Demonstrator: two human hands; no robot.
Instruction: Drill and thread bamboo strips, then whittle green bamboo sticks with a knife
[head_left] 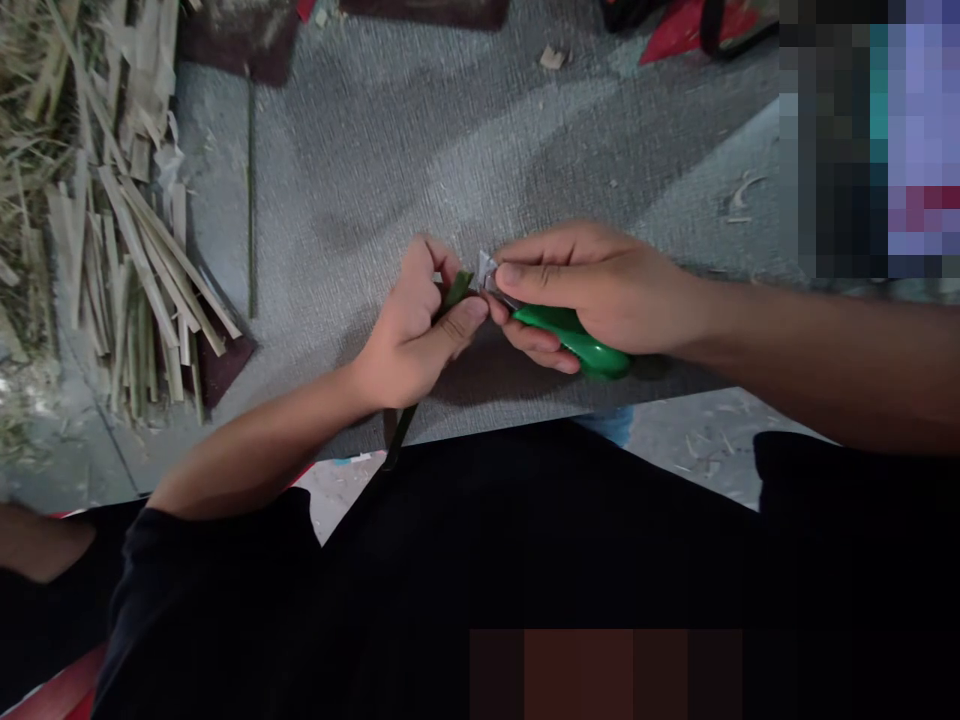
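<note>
My left hand is closed around a narrow green bamboo-like strip, pinched between thumb and fingers. The strip's tail runs down past my wrist toward my lap. In my right hand is a knife with a green handle; the thumb and forefinger press near its front end. A small whitish piece, perhaps tape or wrapping, shows at those fingertips, and most of the blade is hidden. Both hands meet just above the grey table, the knife's tip end close beside the strip's upper end.
A heap of pale split strips and shavings covers the table's left side. One thin green stick lies apart from it. Dark red-brown sheets lie at the far edge. Small scraps dot the grey textured surface. Another person's arm is at lower left.
</note>
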